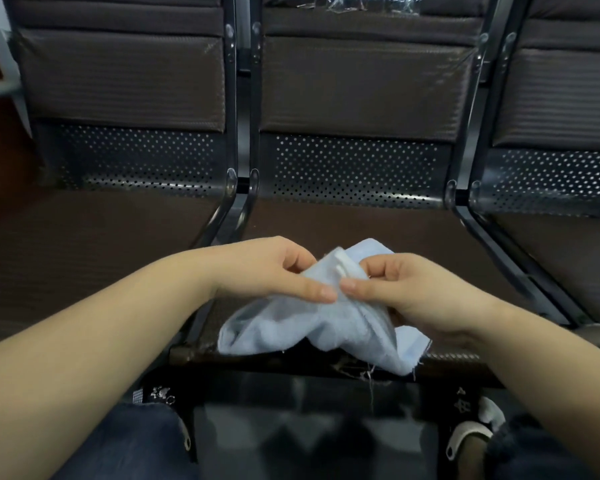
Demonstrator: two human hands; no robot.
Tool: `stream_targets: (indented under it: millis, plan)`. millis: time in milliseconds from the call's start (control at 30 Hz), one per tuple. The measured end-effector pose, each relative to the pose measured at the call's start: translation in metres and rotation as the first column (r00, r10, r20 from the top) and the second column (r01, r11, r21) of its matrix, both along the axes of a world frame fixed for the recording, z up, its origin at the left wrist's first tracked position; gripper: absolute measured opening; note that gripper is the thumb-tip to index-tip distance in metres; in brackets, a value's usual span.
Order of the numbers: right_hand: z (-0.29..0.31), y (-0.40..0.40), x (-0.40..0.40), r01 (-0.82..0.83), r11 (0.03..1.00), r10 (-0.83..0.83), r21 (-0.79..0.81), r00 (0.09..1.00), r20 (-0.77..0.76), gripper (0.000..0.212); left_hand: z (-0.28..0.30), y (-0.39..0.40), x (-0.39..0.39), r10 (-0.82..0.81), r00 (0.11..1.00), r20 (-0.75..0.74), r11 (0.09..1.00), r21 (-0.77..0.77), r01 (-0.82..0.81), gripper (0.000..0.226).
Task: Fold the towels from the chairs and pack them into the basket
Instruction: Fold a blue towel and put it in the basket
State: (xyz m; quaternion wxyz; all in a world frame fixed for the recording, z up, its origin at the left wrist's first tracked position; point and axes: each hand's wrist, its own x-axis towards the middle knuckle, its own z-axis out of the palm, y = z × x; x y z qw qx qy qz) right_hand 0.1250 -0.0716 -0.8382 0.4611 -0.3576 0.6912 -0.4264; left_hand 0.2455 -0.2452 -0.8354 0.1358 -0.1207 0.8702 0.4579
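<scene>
The left hand and right hand met thumb to thumb, each pinching the pale blue towel with curled fingers. The right hand's fingertips were buried in cloth. The towel sagged, crumpled and frayed, over the middle chair's front edge.

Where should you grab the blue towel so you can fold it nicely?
Probably by two neighbouring corners, from above. The blue towel is bunched on the chair seat, with the left hand and right hand pinching it close together at the top; sliding apart along that edge would let it hang flat.
</scene>
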Motion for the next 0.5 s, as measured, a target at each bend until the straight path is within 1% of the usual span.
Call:
stream_targets:
  millis: [33, 67, 100, 167, 200, 267, 333, 367, 433, 500]
  plan:
    - [0.002, 0.0, -0.005, 0.052, 0.999, -0.052, -0.015, 0.998, 0.038, 0.025, 0.002, -0.002, -0.002, -0.032, 0.999, 0.043, 0.997, -0.062, 0.035, 0.057]
    - [0.004, 0.001, -0.01, 0.099, 0.995, -0.097, -0.027, 0.993, 0.069, 0.025, 0.003, -0.006, -0.005, -0.059, 0.994, 0.092, 0.99, -0.126, 0.07, 0.049]
    - [0.005, 0.002, -0.016, 0.135, 0.99, -0.132, -0.036, 0.987, 0.089, 0.03, 0.003, -0.011, -0.008, -0.077, 0.988, 0.134, 0.978, -0.182, 0.1, 0.045]
    - [0.007, 0.004, -0.029, 0.193, 0.98, -0.187, -0.039, 0.975, 0.122, 0.046, 0.002, -0.022, -0.013, -0.07, 0.983, 0.172, 0.961, -0.253, 0.113, 0.054]
    - [0.008, 0.006, -0.036, 0.217, 0.976, -0.21, -0.035, 0.968, 0.139, 0.051, 0.001, -0.027, -0.016, -0.042, 0.986, 0.161, 0.966, -0.246, 0.081, 0.055]
    - [0.01, 0.011, -0.049, 0.241, 0.97, -0.232, -0.031, 0.957, 0.176, 0.058, -0.003, -0.033, -0.024, 0.03, 0.995, 0.096, 0.989, -0.149, -0.015, 0.045]
    - [0.011, 0.016, -0.062, 0.256, 0.966, -0.246, -0.022, 0.947, 0.205, 0.056, -0.008, -0.036, -0.036, 0.137, 0.99, -0.008, 0.99, 0.007, -0.137, 0.038]
    - [0.011, 0.018, -0.068, 0.265, 0.964, -0.256, -0.012, 0.943, 0.214, 0.052, -0.012, -0.036, -0.043, 0.204, 0.976, -0.07, 0.975, 0.099, -0.197, 0.038]
    - [0.01, 0.023, -0.081, 0.297, 0.955, -0.293, 0.019, 0.928, 0.23, 0.043, -0.02, -0.032, -0.06, 0.346, 0.917, -0.199, 0.915, 0.288, -0.283, 0.036]
    - [0.007, 0.028, -0.095, 0.356, 0.932, -0.36, 0.062, 0.9, 0.244, 0.036, -0.027, -0.024, -0.08, 0.493, 0.823, -0.282, 0.83, 0.436, -0.347, 0.03]
